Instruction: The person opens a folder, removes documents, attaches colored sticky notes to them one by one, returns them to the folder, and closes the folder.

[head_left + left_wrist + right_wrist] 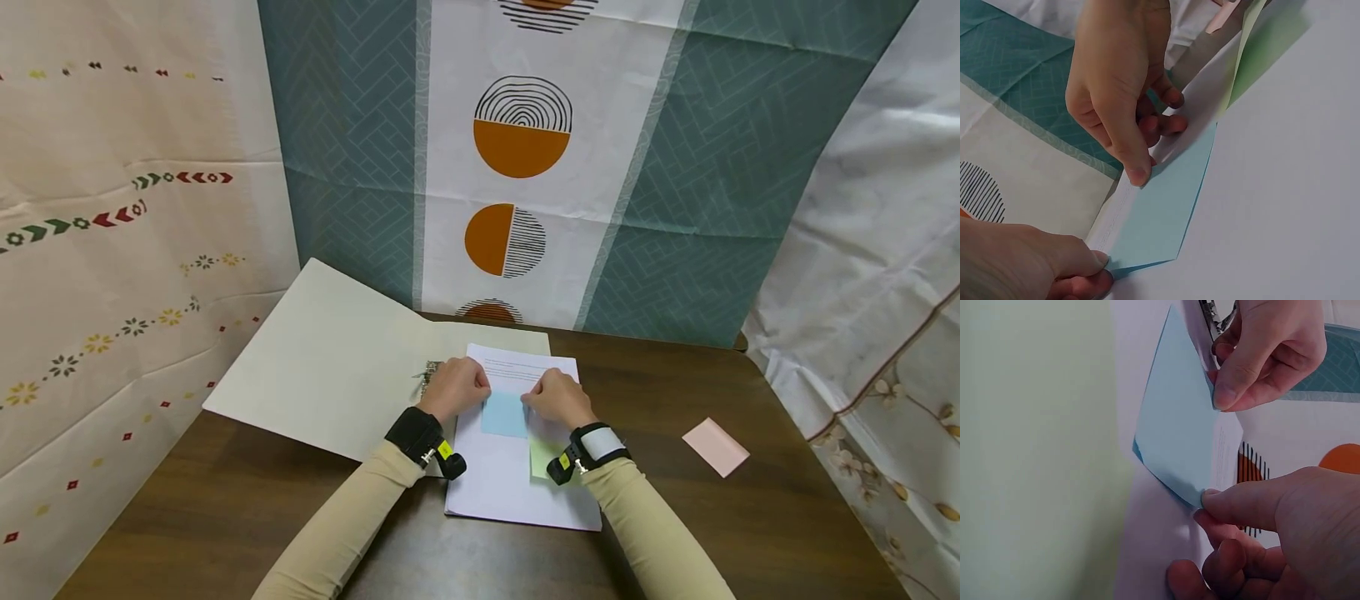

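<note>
A blue sticky note (504,415) is held over a stack of white paper (495,479) with a few printed lines near its top. My left hand (455,388) pinches the note's upper left corner between thumb and fingers. At the upper right corner, my right hand (558,397) pinches it the same way. In the left wrist view the lower edge of the blue note (1166,212) stands a little off the sheet. A green sticky note (538,458) lies on the paper lower right, partly hidden by the right wrist.
An open white ring binder (330,358) lies under and left of the stack, its metal rings (428,375) partly covered by the left hand. On the brown table (660,517), a pink sticky note (716,447) lies to the right. Patterned cloths hang behind and at both sides.
</note>
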`<state>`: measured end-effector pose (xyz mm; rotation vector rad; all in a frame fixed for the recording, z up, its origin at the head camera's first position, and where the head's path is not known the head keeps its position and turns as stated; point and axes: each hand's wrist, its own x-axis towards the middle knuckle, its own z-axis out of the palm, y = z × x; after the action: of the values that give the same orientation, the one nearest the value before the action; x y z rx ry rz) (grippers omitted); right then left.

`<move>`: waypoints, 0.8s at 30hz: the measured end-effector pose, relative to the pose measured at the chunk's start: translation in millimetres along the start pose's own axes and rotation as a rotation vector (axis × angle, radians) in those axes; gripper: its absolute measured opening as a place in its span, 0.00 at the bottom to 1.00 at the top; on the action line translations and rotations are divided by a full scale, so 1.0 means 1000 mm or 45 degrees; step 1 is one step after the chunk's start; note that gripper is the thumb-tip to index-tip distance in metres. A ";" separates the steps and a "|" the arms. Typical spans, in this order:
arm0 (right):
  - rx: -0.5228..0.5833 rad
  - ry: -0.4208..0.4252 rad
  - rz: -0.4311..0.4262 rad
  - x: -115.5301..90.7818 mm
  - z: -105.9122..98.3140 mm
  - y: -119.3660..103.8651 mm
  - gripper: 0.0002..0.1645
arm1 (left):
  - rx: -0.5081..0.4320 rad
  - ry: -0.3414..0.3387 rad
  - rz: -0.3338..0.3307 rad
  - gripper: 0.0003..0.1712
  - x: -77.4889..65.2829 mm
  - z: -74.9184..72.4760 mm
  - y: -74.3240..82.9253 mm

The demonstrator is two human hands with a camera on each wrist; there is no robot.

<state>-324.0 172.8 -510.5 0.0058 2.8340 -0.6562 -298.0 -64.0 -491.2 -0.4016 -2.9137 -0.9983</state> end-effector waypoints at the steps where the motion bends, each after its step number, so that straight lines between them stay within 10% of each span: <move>1: -0.002 0.000 0.006 0.000 0.001 0.000 0.17 | 0.010 -0.008 0.003 0.05 0.001 0.001 -0.001; 24: 0.015 0.033 0.012 -0.007 0.003 -0.004 0.15 | -0.006 -0.028 -0.092 0.06 -0.015 -0.007 0.016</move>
<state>-317.0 168.3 -510.0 0.0298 2.8526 -0.6760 -279.7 -59.4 -477.7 -0.3117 -2.9659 -1.0159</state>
